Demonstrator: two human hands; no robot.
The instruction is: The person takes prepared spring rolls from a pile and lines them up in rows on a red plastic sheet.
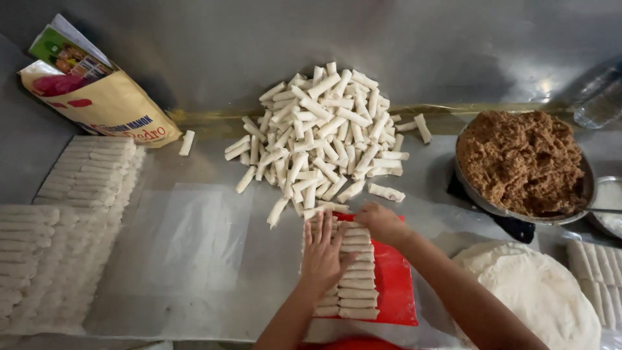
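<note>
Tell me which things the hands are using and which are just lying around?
In use: left hand and right hand press on the row of rolls lined up on the red board.

Lying about: yellow bag, plastic sheet, water bottle.

A neat column of pale, uncooked spring rolls [355, 272] lay stacked side by side on a red board [395, 285], each roll set crosswise and touching the next. The left hand [322, 255] rested flat on the upper left part of that column with fingers spread, while the right hand [381, 222] curled over its far end, at the top edge of the board. Just beyond the column sat a loose heap of the same rolled pieces [324, 133], tumbled at all angles on the steel counter.
</note>
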